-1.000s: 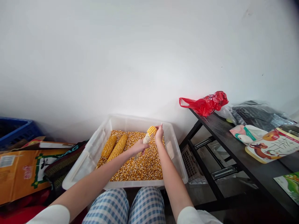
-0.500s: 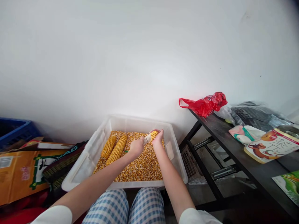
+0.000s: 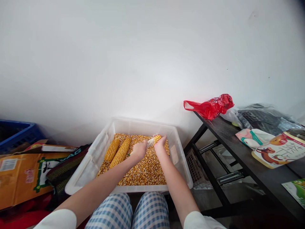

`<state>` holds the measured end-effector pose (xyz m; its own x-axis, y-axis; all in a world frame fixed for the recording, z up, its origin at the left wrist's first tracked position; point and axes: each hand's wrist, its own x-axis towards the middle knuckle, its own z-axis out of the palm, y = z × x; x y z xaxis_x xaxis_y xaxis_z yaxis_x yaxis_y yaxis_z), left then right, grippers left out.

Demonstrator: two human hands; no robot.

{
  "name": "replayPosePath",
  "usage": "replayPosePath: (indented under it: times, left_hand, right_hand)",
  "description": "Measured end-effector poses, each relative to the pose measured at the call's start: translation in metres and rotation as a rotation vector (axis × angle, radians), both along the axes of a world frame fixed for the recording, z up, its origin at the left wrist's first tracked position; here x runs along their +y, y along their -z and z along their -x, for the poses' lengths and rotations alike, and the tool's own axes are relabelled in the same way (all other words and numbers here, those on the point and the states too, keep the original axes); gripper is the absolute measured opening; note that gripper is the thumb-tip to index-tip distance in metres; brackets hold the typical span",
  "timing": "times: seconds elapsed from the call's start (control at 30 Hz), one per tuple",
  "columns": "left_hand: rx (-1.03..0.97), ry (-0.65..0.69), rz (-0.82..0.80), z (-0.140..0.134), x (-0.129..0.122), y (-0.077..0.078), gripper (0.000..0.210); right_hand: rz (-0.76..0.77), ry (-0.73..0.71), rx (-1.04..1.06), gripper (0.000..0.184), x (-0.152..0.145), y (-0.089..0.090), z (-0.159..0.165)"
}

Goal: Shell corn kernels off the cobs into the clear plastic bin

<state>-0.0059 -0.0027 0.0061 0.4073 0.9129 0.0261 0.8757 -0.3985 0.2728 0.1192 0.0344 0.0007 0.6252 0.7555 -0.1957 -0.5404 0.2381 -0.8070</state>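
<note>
Between my two hands is a corn cob (image 3: pixel 151 142), its left part bare and whitish, its right end still covered in yellow kernels. My left hand (image 3: pixel 140 149) is closed round the bare end. At the kernelled end, my right hand (image 3: pixel 160 142) grips the cob with the fingers wrapped behind it. Both hands are over a translucent plastic bin (image 3: pixel 176 156) holding many loose corn kernels (image 3: pixel 145 173). Two full ears of corn, one shorter (image 3: pixel 111 150) and one longer (image 3: pixel 120 152), lie on the kernels left of my left hand.
A black table (image 3: pixel 240 156) at the right carries a red plastic bag (image 3: pixel 214 106), a cream-coloured package (image 3: pixel 278 151) and other bags. Left of the bin are an orange cardboard box (image 3: pixel 21 178), a black mesh bag (image 3: pixel 62 168) and a blue crate (image 3: pixel 19 136). A white wall rises behind.
The view has shifted slightly, so most things sit a little further right. Both hands keep hold of the same cob, with only small movement of the fingers.
</note>
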Motion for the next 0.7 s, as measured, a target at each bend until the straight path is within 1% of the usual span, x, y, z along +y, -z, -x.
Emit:
replayPosePath:
  times: [0.07, 0.13, 0.2, 0.27, 0.33, 0.4, 0.47, 0.53, 0.6, 0.63, 0.7]
  left_hand:
    - [-0.02, 0.032, -0.036, -0.003, -0.002, -0.004, 0.025]
    - [-0.126, 0.066, -0.009, -0.005, -0.005, -0.007, 0.021]
    - [-0.305, 0.115, 0.136, -0.007, -0.008, -0.007, 0.019]
    - [-0.496, 0.172, 0.346, -0.007, -0.01, -0.005, 0.021]
    - [-0.665, 0.214, 0.553, -0.004, -0.009, -0.003, 0.023]
    - [-0.792, 0.26, 0.742, 0.001, -0.007, -0.003, 0.026]
    - [-0.866, 0.304, 0.907, 0.006, -0.004, -0.004, 0.03]
    - [-0.88, 0.32, 1.013, 0.008, -0.001, -0.005, 0.038]
    - [-0.872, 0.293, 1.018, 0.009, 0.002, -0.004, 0.046]
    - [-0.864, 0.278, 0.982, 0.009, 0.002, -0.003, 0.047]
    - [-0.814, 0.24, 0.855, 0.008, 0.004, 0.001, 0.042]
  right_hand:
    - [-0.011, 0.034, -0.032, 0.046, -0.003, -0.006, -0.002]
    - [-0.016, 0.115, -0.152, 0.044, -0.007, -0.014, -0.003]
    - [-0.015, 0.197, -0.302, 0.04, -0.011, -0.021, -0.005]
    - [-0.02, 0.212, -0.371, 0.036, -0.013, -0.024, -0.006]
    - [-0.026, 0.156, -0.356, 0.036, -0.012, -0.023, -0.007]
    - [-0.021, 0.083, -0.302, 0.037, -0.009, -0.02, -0.01]
    - [-0.009, 0.023, -0.264, 0.039, -0.007, -0.017, -0.014]
    - [0.003, -0.035, -0.228, 0.041, -0.006, -0.016, -0.016]
    - [0.007, -0.14, -0.176, 0.044, -0.006, -0.018, -0.017]
    - [0.002, -0.201, -0.145, 0.046, -0.007, -0.019, -0.016]
    - [-0.016, -0.311, -0.076, 0.049, -0.009, -0.02, -0.015]
